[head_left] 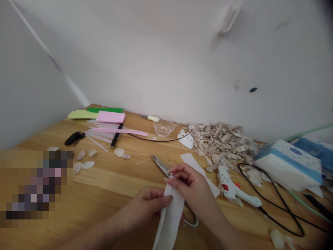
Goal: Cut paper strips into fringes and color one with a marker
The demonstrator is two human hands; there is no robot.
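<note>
A strip of white paper (171, 211), creased lengthwise, hangs between my two hands at the lower middle of the view. My left hand (149, 201) pinches its left edge, thumb on top. The top end is gripped between thumb and fingers of my right hand (188, 182). Beneath the hands lies a pair of scissors (161, 166) on the table, blades pointing away to the left and one handle loop showing below my right wrist. Another flat white paper strip (194, 161) rests just behind my right hand.
On the wooden table (109, 180), a white glue gun (231, 187) with a black cord lies at right, near a tissue box (288, 166). A heap of dry petals (223, 142) sits against the wall. Coloured paper (110, 117), keys (75, 138) and a clear dish (163, 128) stand further back.
</note>
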